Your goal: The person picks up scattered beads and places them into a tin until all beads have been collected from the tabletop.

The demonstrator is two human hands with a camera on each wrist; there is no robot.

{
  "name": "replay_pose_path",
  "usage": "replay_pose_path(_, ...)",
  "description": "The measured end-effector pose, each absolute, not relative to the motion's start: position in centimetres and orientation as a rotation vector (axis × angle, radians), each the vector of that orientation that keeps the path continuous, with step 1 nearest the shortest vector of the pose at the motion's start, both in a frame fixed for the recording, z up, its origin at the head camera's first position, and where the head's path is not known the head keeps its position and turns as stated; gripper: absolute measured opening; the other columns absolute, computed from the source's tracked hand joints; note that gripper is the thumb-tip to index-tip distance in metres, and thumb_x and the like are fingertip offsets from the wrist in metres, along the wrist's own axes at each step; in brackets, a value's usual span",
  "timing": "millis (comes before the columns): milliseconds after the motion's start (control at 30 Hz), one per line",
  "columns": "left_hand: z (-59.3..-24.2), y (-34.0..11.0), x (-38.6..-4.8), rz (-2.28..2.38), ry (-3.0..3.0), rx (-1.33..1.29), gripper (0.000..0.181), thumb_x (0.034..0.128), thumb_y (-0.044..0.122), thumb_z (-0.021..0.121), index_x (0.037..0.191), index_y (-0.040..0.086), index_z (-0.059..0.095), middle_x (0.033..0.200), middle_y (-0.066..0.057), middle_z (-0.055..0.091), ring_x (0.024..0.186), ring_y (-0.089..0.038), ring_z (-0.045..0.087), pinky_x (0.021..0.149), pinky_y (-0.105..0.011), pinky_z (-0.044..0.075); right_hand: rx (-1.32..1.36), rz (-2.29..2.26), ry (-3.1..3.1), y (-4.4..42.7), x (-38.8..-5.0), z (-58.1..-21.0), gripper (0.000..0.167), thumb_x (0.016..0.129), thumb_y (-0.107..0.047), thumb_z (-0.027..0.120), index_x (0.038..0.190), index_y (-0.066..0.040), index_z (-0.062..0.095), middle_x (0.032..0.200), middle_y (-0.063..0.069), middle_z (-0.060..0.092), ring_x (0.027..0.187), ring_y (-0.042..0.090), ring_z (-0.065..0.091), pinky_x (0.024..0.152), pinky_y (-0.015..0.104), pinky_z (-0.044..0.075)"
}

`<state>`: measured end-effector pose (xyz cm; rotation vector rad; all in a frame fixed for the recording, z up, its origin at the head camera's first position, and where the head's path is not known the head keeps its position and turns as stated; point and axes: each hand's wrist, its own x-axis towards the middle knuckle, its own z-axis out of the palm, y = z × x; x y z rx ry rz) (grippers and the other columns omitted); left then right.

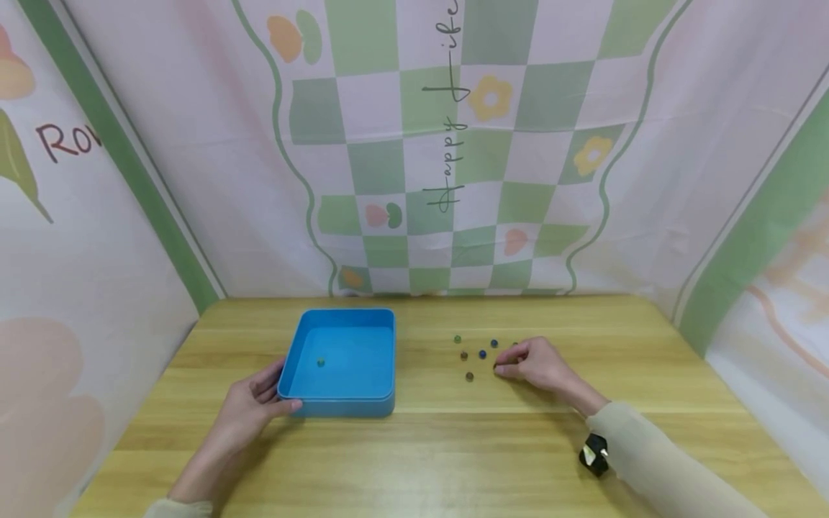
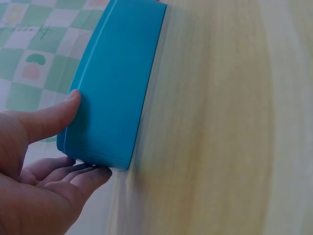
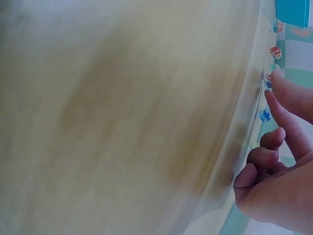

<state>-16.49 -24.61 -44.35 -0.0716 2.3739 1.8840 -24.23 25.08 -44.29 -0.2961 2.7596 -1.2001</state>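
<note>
A blue square box [image 1: 343,408] stands on the left half of the table with one greenish marble [image 1: 320,362] inside. My left hand [image 1: 249,414] grips its near left corner; in the left wrist view the thumb of that hand [image 2: 44,166] lies on one side and the fingers touch the adjoining side. To the right, my right hand [image 1: 540,365] pinches a small dark marble [image 1: 496,368] between thumb and forefinger, low at the tabletop. In the right wrist view this marble [image 3: 267,83] shows partly between the fingertips, and the other fingers of the hand [image 3: 281,171] are curled.
Several loose marbles lie between box and right hand: a green one [image 1: 457,339], two brown ones [image 1: 463,355] and two blue ones [image 1: 482,354]. Another marble [image 1: 515,344] is partly hidden behind the right hand. A patterned cloth [image 1: 434,165] hangs behind the wooden table [image 1: 440,460].
</note>
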Motion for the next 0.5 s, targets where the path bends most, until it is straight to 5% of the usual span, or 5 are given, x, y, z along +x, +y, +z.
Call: replay_pose_path(500, -44.47, -24.68, -16.51, 1.871, 2.384, -0.058, 0.092, 0.0890, 0.006, 0.085, 0.162, -0.005, 0.031, 0.165, -0.027, 0.031, 0.148, -0.041, 0.039, 0.112, -0.040, 0.043, -0.244, -1.237, 2.732, 25.01, -24.21, -44.08, 0.018, 0.089, -0.018, 0.086, 0.103, -0.006, 0.082, 0.108, 0.009, 0.077, 0.095, 0.022, 0.063, 0.082, 0.036, 0.051)
